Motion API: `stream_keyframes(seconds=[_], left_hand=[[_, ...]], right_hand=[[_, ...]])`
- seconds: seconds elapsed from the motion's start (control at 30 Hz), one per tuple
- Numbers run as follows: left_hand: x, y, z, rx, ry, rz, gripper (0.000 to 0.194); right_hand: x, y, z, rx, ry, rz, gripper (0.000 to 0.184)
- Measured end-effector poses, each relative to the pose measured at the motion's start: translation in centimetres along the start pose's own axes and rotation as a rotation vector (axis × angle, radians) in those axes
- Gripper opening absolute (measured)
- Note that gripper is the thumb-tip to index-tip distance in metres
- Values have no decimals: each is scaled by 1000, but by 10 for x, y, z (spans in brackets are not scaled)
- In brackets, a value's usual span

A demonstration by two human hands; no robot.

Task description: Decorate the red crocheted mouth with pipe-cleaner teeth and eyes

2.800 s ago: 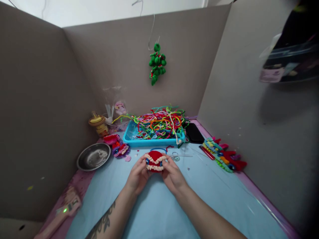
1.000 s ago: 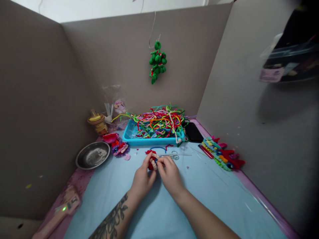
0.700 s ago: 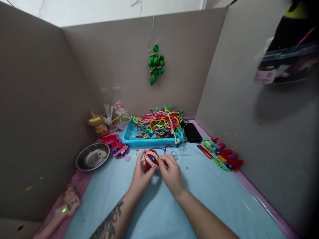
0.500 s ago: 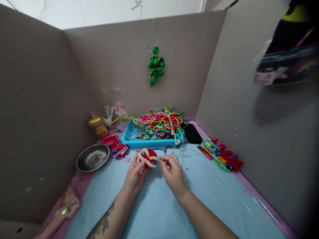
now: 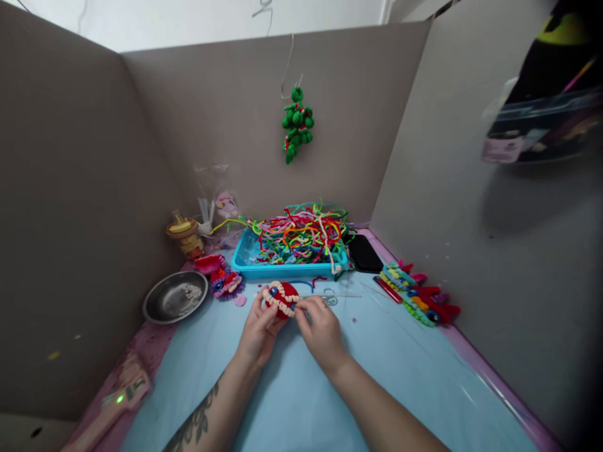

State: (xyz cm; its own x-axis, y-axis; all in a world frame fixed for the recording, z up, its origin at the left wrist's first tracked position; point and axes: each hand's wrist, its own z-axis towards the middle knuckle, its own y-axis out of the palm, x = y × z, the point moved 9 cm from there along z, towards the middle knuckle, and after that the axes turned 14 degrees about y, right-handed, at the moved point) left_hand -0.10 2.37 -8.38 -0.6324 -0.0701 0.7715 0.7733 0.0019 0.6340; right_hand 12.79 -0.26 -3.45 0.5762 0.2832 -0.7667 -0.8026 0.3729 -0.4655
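My left hand (image 5: 258, 329) grips a round red crocheted piece (image 5: 288, 291) from its left side, thumb in front and fingers behind. Cream ruffled strips cross its face, and blue eye-like dots sit between them. The fingertips of my right hand (image 5: 321, 326) are pinched together at the right edge of the piece, touching it near one blue dot. Whatever lies between those fingertips is too small to make out. Just beyond my right hand, scissors (image 5: 331, 301) lie on the blue cloth. A short red yarn scrap (image 5: 319, 279) rests behind the piece.
A blue tray (image 5: 282, 273) heaped with colourful yarn stands at the back, beside a black phone (image 5: 365, 253). To the left are a metal bowl (image 5: 160, 304) and a crocheted item (image 5: 226, 284). Finished-looking crochet pieces (image 5: 414, 298) and a red pen-like tool (image 5: 388, 289) lie right.
My right hand has shifted slightly left, its fingertips now against the red piece's right edge. More of the scissors shows behind it. My left hand keeps its hold.
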Motion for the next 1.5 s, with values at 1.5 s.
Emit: stream_keyframes(seconds=[1.5], left_hand=[[1,-30,18,-241,4,618,53]], right_hand=[[83,57,-1,-291,874,956,34]])
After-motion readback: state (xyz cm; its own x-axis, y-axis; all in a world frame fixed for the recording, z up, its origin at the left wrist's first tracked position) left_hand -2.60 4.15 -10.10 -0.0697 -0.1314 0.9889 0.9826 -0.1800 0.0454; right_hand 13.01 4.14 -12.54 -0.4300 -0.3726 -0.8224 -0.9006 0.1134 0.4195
